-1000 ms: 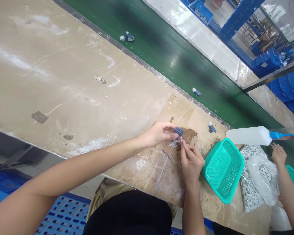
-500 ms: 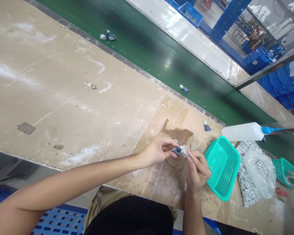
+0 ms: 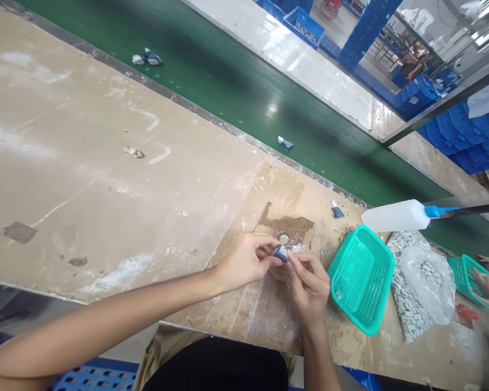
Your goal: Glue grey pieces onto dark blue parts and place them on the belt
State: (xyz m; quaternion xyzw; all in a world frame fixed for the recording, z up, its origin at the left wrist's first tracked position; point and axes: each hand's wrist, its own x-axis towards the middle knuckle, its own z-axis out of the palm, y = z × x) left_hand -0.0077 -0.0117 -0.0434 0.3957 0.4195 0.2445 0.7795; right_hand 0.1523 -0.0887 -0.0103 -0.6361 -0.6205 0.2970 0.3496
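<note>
Piece left of basket, bag to right

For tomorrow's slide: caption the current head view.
Left hand holds a small blue-gray part, right hand pinches its white piece, over the workbench beside a green perforated basket.

The held part is slate blue and white. The basket is teal green — patterned with rows of perforations — and the bottle white with a blue nozzle. The belt is dark green, the workbench tan with white streaks.
</note>
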